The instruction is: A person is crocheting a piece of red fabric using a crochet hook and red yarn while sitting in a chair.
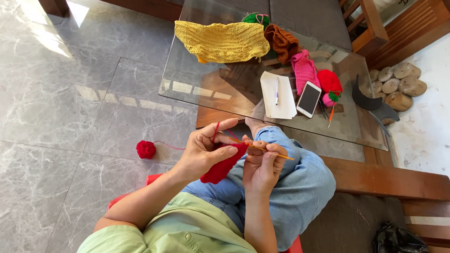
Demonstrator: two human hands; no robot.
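Observation:
My left hand pinches a red crocheted piece, with red yarn running over its raised forefinger. Beside it, my right hand grips a thin yellow crochet hook whose tip goes into the red piece. Both hands are above my lap in blue jeans. The yarn trails left to a red yarn ball on the grey marble floor.
A glass table in front holds a yellow crocheted piece, brown, pink, red and green pieces, white paper with a pen and a phone. A wooden bench with a black bag is at right. Stones lie beyond.

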